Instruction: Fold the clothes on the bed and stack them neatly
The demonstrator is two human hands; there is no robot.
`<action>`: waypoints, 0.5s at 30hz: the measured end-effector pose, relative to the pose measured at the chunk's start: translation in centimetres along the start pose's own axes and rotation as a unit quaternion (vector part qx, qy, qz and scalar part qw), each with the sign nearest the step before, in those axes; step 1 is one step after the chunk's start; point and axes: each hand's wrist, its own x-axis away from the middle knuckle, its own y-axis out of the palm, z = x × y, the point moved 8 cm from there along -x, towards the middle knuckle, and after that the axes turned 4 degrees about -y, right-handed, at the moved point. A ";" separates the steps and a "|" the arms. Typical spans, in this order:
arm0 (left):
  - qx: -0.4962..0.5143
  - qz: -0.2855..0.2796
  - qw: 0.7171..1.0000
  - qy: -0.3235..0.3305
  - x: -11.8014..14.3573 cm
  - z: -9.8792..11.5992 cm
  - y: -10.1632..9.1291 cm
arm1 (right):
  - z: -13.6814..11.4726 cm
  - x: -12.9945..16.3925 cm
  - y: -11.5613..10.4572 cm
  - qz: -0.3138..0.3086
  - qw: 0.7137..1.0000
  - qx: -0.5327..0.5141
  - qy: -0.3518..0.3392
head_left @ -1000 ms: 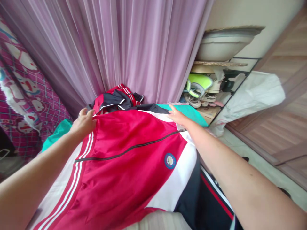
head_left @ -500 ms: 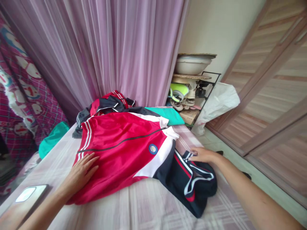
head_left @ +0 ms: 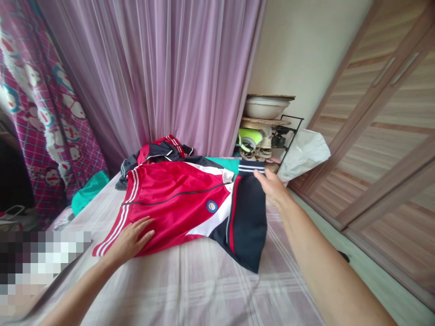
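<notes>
A red, white and navy zip-up track jacket [head_left: 173, 194] lies front up on the bed, its striped hem at the left and a round badge on the chest. My left hand [head_left: 134, 235] rests on the jacket's lower front, fingers apart and lying flat. My right hand [head_left: 270, 183] grips the striped cuff [head_left: 251, 166] of the navy sleeve [head_left: 249, 217] and holds it lifted beyond the white collar. That sleeve is bent upward, its red and white piping facing the body. The fingers under the cuff are hidden.
A second red and navy garment [head_left: 152, 151] is bunched by the purple curtain [head_left: 190, 81]. Teal cloth [head_left: 222, 164] lies behind the jacket. A shelf rack [head_left: 292, 136] with a basin and shoes, a white bag [head_left: 307, 151] and a wooden wardrobe [head_left: 390, 117] stand to the right.
My right hand has taken the cuff and moved it away from me, unfolding the crumpled sleeve and turning it up beside the collar. My left hand remains flat on the jacket; the view has shifted.
</notes>
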 end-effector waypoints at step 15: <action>-0.046 -0.029 0.998 0.033 2.7 -0.3 0.7 | 8.9 9.2 4.8 -0.277 0.812 0.483 0.176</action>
